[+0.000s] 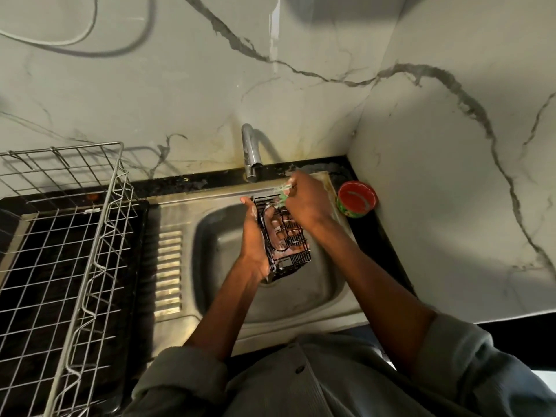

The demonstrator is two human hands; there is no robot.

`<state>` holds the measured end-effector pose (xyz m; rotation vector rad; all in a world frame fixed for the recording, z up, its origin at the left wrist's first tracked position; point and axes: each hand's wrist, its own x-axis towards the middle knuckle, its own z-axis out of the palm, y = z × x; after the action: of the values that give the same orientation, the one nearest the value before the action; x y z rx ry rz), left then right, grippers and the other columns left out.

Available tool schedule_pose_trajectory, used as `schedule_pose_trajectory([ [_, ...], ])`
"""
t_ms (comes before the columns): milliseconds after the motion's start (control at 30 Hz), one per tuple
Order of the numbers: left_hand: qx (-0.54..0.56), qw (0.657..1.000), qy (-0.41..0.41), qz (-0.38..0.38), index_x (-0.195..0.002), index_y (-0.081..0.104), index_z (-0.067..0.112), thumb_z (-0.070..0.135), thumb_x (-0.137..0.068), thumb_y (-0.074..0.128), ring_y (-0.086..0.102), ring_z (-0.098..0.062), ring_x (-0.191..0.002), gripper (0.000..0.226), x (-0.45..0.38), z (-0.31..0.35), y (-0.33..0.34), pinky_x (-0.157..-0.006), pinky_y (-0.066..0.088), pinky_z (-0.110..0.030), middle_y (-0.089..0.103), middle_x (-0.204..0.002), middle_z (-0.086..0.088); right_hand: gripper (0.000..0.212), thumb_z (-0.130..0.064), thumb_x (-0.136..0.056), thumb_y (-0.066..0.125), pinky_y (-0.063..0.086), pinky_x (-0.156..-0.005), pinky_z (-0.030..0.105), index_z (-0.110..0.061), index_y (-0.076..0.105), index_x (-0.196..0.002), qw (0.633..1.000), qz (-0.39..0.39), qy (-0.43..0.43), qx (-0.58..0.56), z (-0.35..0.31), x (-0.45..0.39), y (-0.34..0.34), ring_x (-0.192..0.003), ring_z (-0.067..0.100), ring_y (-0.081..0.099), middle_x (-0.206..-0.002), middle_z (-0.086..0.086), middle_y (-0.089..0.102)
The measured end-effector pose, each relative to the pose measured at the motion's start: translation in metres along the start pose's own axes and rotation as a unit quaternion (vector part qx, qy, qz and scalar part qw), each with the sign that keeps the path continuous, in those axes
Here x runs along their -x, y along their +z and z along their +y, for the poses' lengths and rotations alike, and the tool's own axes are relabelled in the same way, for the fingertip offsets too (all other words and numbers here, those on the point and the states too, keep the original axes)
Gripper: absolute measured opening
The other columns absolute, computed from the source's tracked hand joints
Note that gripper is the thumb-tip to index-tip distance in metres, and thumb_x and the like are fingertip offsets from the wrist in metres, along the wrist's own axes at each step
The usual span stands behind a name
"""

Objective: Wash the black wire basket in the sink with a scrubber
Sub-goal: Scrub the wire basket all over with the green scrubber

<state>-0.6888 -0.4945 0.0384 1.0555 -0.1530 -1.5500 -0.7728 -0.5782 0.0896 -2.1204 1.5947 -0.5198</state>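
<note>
left hand (pixel 254 236) grips soapy black wire basket (pixel 285 236) over sink (pixel 316 296); right hand (pixel 304 197) pinches green scrubber (pixel 282 195). risk: wet grip slips, basket drops.

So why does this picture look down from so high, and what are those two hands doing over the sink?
The camera sits on the person's head, so you see what they see, looking down. There is no machine, only two bare hands. The left hand holds a black wire basket over the steel sink. The right hand pinches a green scrubber against the basket's far end. Behind is a tap. A red tub stands on the right, and a big metal drying rack on the left.
</note>
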Motion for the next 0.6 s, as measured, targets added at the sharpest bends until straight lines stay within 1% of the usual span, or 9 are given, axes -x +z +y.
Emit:
schedule_pose_trajectory([
  [67, 0.033, 0.999, 0.001, -0.008, -0.142, 0.063, 0.026, 0.095, -0.084, 0.020, 0.061, -0.044, -0.130, 0.101, -0.003, 0.003, -0.007, -0.106, 0.042, -0.074, 0.067, -0.137, -0.018, 0.020, -0.013, -0.093, 0.064, 0.050, -0.071, 0.031, -0.012, 0.065, -0.113, 0.997, -0.028, 0.044, 0.057, 0.024, 0.000, 0.005, -0.093, 0.025, 0.068, -0.103, 0.007, 0.071],
  [100, 0.058, 0.998, 0.010, -0.007, -0.143, 0.062, 0.025, 0.094, -0.086, 0.018, 0.061, -0.044, -0.129, 0.100, -0.005, 0.007, -0.010, -0.104, 0.045, -0.071, 0.068, -0.135, -0.018, 0.019, -0.015, -0.093, 0.063, 0.049, -0.072, 0.031, -0.010, 0.066, -0.111, 0.997, -0.040, 0.062, 0.038, 0.038, 0.004, 0.010, -0.097, 0.028, 0.068, -0.105, 0.009, 0.071],
  [167, 0.117, 0.993, 0.029, -0.003, -0.143, 0.061, 0.017, 0.094, -0.086, 0.017, 0.063, -0.043, -0.126, 0.105, -0.009, 0.018, -0.018, -0.098, 0.052, -0.067, 0.069, -0.129, -0.020, 0.013, -0.015, -0.094, 0.061, 0.042, -0.071, 0.027, -0.012, 0.068, -0.103, 0.991, -0.050, 0.084, -0.093, 0.057, 0.019, 0.019, -0.096, 0.026, 0.068, -0.102, 0.009, 0.072],
  [200, 0.148, 0.988, 0.033, -0.002, -0.138, 0.062, 0.010, 0.093, -0.087, 0.018, 0.065, -0.043, -0.122, 0.108, -0.012, 0.023, -0.021, -0.097, 0.053, -0.068, 0.070, -0.126, -0.022, 0.012, -0.016, -0.095, 0.059, 0.042, -0.071, 0.027, -0.017, 0.069, -0.103, 0.981, -0.052, 0.091, -0.162, 0.061, 0.028, 0.023, -0.095, 0.023, 0.067, -0.102, 0.006, 0.072],
  [267, 0.200, 0.979, 0.036, 0.002, -0.129, 0.063, 0.001, 0.090, -0.090, 0.017, 0.069, -0.044, -0.113, 0.107, -0.013, 0.029, -0.025, -0.096, 0.053, -0.068, 0.070, -0.122, -0.026, 0.019, -0.023, -0.099, 0.054, 0.050, -0.077, 0.032, -0.038, 0.065, -0.102, 0.957, -0.073, 0.113, -0.257, 0.062, 0.041, 0.032, -0.098, 0.018, 0.064, -0.107, -0.002, 0.069],
  [333, 0.236, 0.971, 0.031, 0.010, -0.133, 0.060, -0.001, 0.087, -0.093, 0.016, 0.063, -0.048, -0.123, 0.106, -0.015, 0.030, -0.026, -0.097, 0.048, -0.071, 0.065, -0.133, -0.029, 0.020, -0.032, -0.101, 0.049, 0.057, -0.087, 0.046, -0.050, 0.058, -0.100, 0.932, -0.106, 0.159, -0.307, 0.054, 0.046, 0.035, -0.105, 0.019, 0.062, -0.115, -0.006, 0.065],
  [400, 0.282, 0.959, 0.030, 0.024, -0.126, 0.059, -0.002, 0.085, -0.094, 0.016, 0.051, -0.051, -0.135, 0.102, -0.015, 0.031, -0.025, -0.101, 0.038, -0.077, 0.061, -0.136, -0.029, 0.019, -0.030, -0.106, 0.045, 0.056, -0.092, 0.053, -0.041, 0.057, -0.117, 0.903, -0.114, 0.203, -0.362, 0.048, 0.048, 0.036, -0.113, 0.019, 0.058, -0.127, -0.005, 0.059],
  [467, 0.326, 0.944, 0.039, 0.034, -0.116, 0.060, -0.003, 0.081, -0.098, 0.015, 0.048, -0.051, -0.137, 0.097, -0.017, 0.030, -0.027, -0.106, 0.032, -0.079, 0.062, -0.127, -0.029, 0.023, -0.027, -0.108, 0.043, 0.053, -0.097, 0.053, -0.032, 0.054, -0.127, 0.887, -0.100, 0.220, -0.394, 0.048, 0.048, 0.039, -0.117, 0.018, 0.054, -0.132, -0.005, 0.055],
  [600, 0.378, 0.923, 0.053, 0.048, -0.112, 0.062, -0.007, 0.079, -0.099, 0.019, 0.051, -0.052, -0.134, 0.097, -0.013, 0.029, -0.027, -0.100, 0.035, -0.078, 0.061, -0.134, -0.031, 0.020, -0.023, -0.106, 0.045, 0.046, -0.102, 0.050, -0.033, 0.055, -0.119, 0.880, -0.069, 0.226, -0.413, 0.041, 0.046, 0.044, -0.117, 0.018, 0.053, -0.128, -0.006, 0.057],
])
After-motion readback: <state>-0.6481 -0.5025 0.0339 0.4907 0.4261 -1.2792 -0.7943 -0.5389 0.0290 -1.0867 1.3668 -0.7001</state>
